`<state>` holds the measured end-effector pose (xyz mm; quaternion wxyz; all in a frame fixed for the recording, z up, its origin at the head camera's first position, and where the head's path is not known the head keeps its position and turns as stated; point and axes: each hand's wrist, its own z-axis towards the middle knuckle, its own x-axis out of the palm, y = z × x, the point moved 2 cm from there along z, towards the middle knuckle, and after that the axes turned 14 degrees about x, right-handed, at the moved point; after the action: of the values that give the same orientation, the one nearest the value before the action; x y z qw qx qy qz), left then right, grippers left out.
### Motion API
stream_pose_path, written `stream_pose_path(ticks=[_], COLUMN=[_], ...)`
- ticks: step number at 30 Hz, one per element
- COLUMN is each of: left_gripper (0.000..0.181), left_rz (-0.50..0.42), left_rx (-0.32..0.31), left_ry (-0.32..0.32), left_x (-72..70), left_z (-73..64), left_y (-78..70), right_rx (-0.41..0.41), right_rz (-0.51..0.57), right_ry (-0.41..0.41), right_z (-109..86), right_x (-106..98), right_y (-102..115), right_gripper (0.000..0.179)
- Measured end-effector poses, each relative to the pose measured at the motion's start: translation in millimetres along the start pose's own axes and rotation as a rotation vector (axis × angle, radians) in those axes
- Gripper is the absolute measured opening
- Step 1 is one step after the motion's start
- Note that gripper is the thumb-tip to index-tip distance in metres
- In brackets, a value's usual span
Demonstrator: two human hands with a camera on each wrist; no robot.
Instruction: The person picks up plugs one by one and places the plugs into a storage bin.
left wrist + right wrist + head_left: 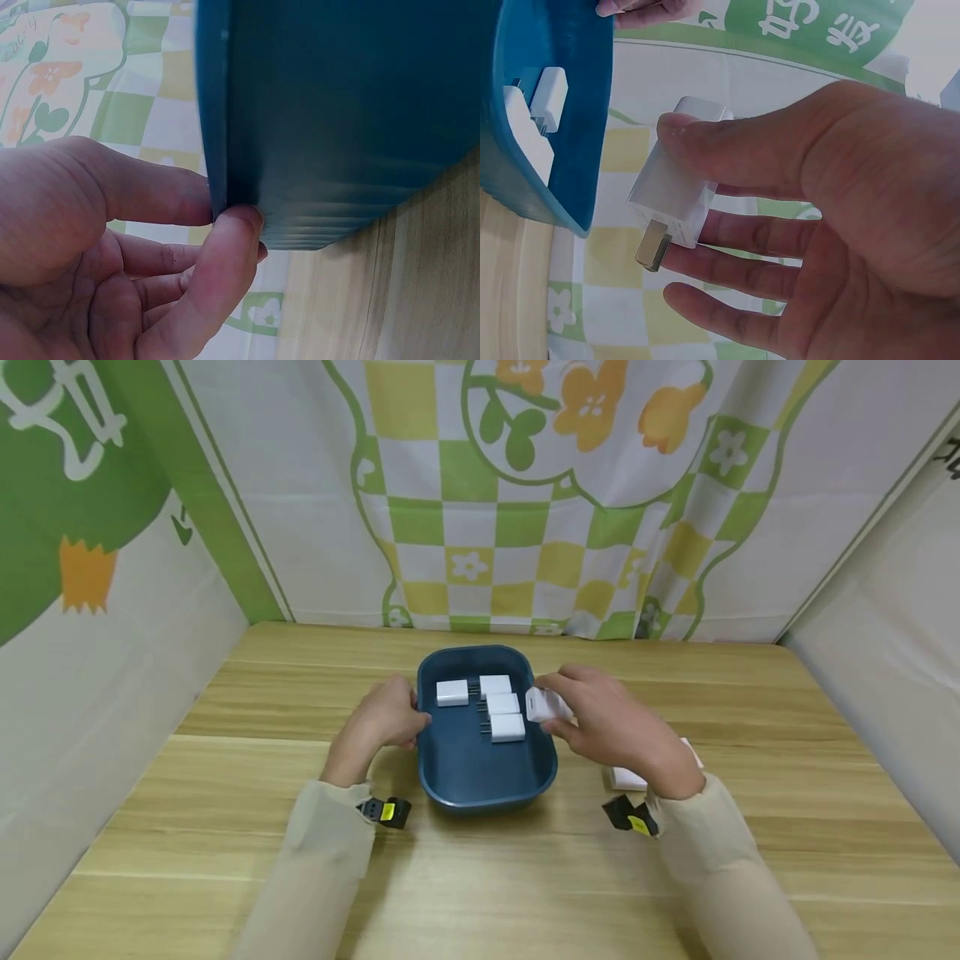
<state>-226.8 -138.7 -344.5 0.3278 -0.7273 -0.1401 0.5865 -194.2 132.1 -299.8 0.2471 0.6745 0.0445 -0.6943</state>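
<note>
A dark blue plastic bin [457, 777] stands on the table with several white plug chargers [507, 727] lying inside, their prongs to the left or right. My left hand [386, 714] pinches the bin's left rim between thumb and fingers, which the left wrist view shows close up at the bin wall [337, 112]. Over the bin's right rim, my right hand [600, 718] holds another white plug charger [675, 180] between thumb and fingers. Its two flat metal prongs [654, 244] point away from the thumb in the right wrist view.
More white chargers [628, 778] lie on the wooden table [495, 893] to the right, partly hidden under my right wrist. A curtain with green and yellow checks [487, 527] hangs behind the table, and pale cloth walls [885, 610] flank it.
</note>
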Motion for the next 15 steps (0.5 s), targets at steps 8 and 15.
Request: stream_pose_path(ticks=[8, 15], left_gripper=[0.022, 0.022], left_rz=[-0.002, 0.005], left_rx=[-0.001, -0.001], left_ry=[-0.001, -0.004], left_x=[0.5, -0.3], left_z=[-0.3, -0.6], left_y=[0.1, 0.8], right_rx=[-0.019, -0.049], right_rz=[-0.017, -0.067], right_ry=[0.044, 0.059], right_z=[10.7, 25.2], right_x=[-2.3, -0.4], right_y=[9.1, 17.9], right_gripper=[0.046, 0.046])
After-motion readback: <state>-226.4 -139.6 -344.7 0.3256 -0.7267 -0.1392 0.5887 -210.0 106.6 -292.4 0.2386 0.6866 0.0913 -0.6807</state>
